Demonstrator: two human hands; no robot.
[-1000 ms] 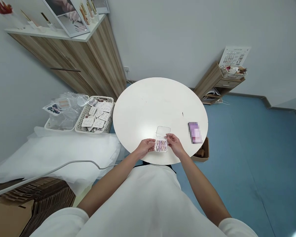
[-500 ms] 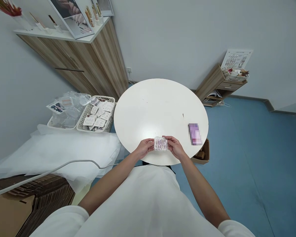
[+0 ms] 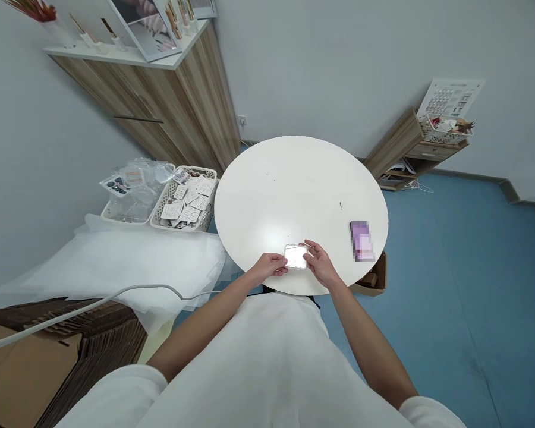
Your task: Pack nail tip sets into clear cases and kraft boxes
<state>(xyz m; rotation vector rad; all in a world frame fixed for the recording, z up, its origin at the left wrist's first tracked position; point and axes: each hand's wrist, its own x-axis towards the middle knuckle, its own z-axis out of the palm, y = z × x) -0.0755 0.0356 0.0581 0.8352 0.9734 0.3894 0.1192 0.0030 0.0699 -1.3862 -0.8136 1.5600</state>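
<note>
Small clear plastic case (image 3: 295,256), lid down flat, sits over the near part of the round white desk (image 3: 294,178), close to the front edge. Can't tell if it rests on the top or hangs just above it. Glare washes out the lid, so the contents are unreadable.

Risks as I read them:
- The grip is at the edges only and the plastic is glossy. Uneven squeeze from one side and the case could twist out or skate away.
- It is near the desk edge, so a slip toward the body would likely drop it onto the lap or the blue floor (image 3: 450,267).
- Can't tell whether the lid is latched. If it isn't, a pinch on the short sides could pop it and spill whatever is inside.

Grip state: left hand (image 3: 270,266) is curled, with its fingers (image 3: 282,262) pinching the case's left end. Right hand (image 3: 323,267) is curled the same way, with its fingers (image 3: 311,245) on the right end and top corner. Both are narrow pinches around the case, with nothing else held.

Surroundings: a purple item (image 3: 362,241) lies on the desk well to the right, apart from the hands. A basket of cards (image 3: 185,203) and a basket of clear bags (image 3: 129,193) stand off the desk to the left.
</note>
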